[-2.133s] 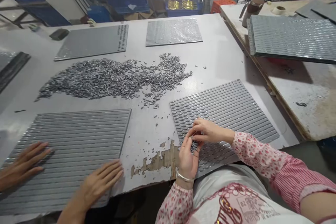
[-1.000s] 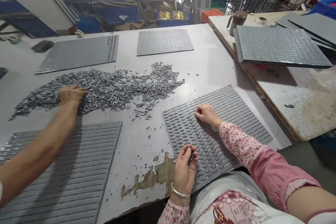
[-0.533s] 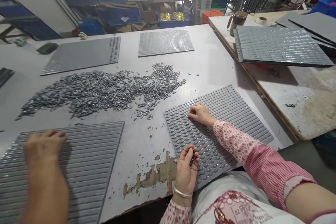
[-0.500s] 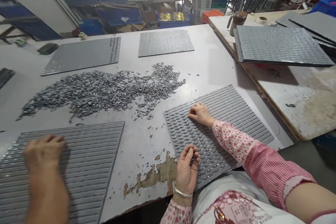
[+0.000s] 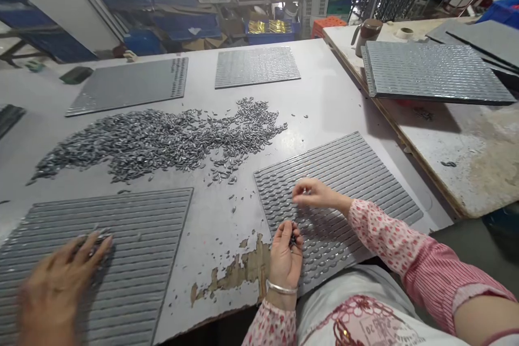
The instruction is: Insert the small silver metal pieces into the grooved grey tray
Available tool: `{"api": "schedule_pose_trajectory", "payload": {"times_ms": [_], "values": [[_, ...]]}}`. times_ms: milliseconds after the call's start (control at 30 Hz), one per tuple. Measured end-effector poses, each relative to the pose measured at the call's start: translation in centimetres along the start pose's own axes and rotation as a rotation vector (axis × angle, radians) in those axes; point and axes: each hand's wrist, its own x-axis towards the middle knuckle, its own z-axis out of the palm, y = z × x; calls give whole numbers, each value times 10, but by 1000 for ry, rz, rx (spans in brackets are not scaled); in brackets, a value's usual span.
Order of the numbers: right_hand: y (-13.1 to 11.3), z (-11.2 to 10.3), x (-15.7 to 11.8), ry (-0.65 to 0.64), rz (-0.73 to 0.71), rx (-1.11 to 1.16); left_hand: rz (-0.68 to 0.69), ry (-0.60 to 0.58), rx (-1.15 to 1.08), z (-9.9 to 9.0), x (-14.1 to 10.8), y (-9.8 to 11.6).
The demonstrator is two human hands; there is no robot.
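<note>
In the head view, my left hand, with a bangle at the wrist, is closed palm up around several small grey oval pieces. It sits over the near left part of a grey grooved board. My right hand hovers just above that board, its thumb and fingers pinched together with a grey glint between them, seemingly one piece. Rows of oval pieces lie in the grooves on the board's left and near side. Plain grooves run across its far right side.
A heap of loose grey pieces spreads over the white table. On the left, a co-worker's hand rests over another grooved board. Two more boards lie at the back. A stack of boards and a brown-lidded jug stand on the right-hand table.
My right hand has lifted from the board and shifted slightly nearer to my left hand. My left hand has barely moved. The co-worker's hand has moved nearer, with grey pieces showing under its fingers.
</note>
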Motion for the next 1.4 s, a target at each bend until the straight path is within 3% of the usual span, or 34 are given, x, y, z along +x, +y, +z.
{"api": "schedule_pose_trajectory", "payload": {"times_ms": [100,267,367,433,500,667,767,900,1167,1400], "values": [[-16,12,-19,-165,-29,270,16,16,-30,5,2,1],[-18,25,-19,-104,72,451,44,18,-43,7,2,3],[-3,17,0,52,107,495,28,-4,-1,4,0,6],[9,6,15,204,128,338,-2,-25,10,1,0,7],[20,-7,29,256,154,54,-25,-42,9,-2,0,7],[25,-22,54,42,116,-712,-65,-61,20,-7,-3,4],[23,-22,63,-75,89,-946,-61,-62,43,-7,-4,3],[29,-19,70,-118,53,-931,-70,-63,31,-8,-5,3],[56,-24,66,-46,-67,-688,-52,-29,52,-11,-7,4],[53,-22,65,-36,-41,-694,-40,-38,50,-15,-5,0]]}}
